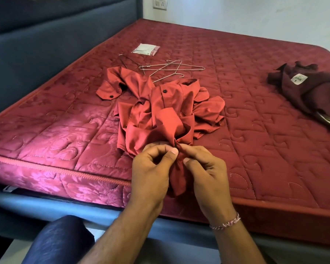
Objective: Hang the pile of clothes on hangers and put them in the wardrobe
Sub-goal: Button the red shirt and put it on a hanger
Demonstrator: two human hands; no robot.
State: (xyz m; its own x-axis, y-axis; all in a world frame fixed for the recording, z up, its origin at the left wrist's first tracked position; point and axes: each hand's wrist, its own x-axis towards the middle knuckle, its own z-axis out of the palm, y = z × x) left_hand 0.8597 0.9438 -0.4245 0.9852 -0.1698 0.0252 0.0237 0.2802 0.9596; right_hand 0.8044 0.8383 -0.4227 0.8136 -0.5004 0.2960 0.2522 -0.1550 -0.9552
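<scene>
head view: the dark maroon garment (311, 88) at the right of the mattress (255, 130) carries a small pale label (299, 79), its print too small to read, and the garment is cut off by the frame's right edge. a clear packet (146, 49) lies farther up the bed; its contents are hard to make out. the red shirt (160, 111) sits crumpled near the mattress's front edge, partly covering one of the wire hangers (170, 68) tangled just behind it. left hand (151, 168) and right hand (206, 172) meet at the shirt's near end, fingers curled, each pinching a fold of fabric between thumb and forefinger. a braided bracelet (226, 223) circles the right wrist.
</scene>
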